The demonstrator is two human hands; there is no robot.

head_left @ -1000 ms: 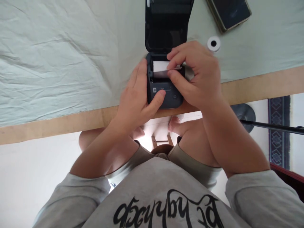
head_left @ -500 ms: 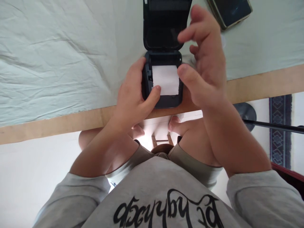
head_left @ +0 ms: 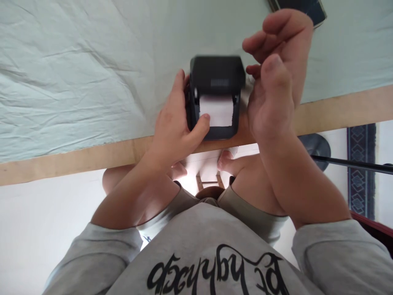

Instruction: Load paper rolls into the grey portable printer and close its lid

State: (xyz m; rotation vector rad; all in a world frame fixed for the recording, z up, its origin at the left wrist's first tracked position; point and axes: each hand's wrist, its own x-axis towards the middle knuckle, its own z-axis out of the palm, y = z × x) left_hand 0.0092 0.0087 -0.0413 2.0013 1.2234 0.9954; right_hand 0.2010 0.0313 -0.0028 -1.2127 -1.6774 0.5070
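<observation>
A small black receipt printer [head_left: 218, 133] sits at the near edge of the table. Its lid [head_left: 216, 67] is partly lowered over the body and slightly blurred. White paper [head_left: 219, 108] lies across the front of the printer, coming out from under the lid. My left hand [head_left: 173, 119] grips the printer's left side, its thumb pressing on the paper and its other fingers partly hidden along the casing. To the right of the printer, my right hand [head_left: 279, 73] is raised with loosely curled fingers and the thumb apart. Nothing shows in it, and its fingertips are near the lid's right edge.
A pale green cloth [head_left: 76, 73] with creases covers the table, whose wooden edge [head_left: 337, 104] runs along the front. A dark phone [head_left: 317, 12] lies at the upper right, partly behind my right hand. Below the edge are my legs and a stool [head_left: 210, 191].
The printer's lid has swung down from standing fully open to partly covering the body. My right hand has moved right and turned. My left hand stays on the printer.
</observation>
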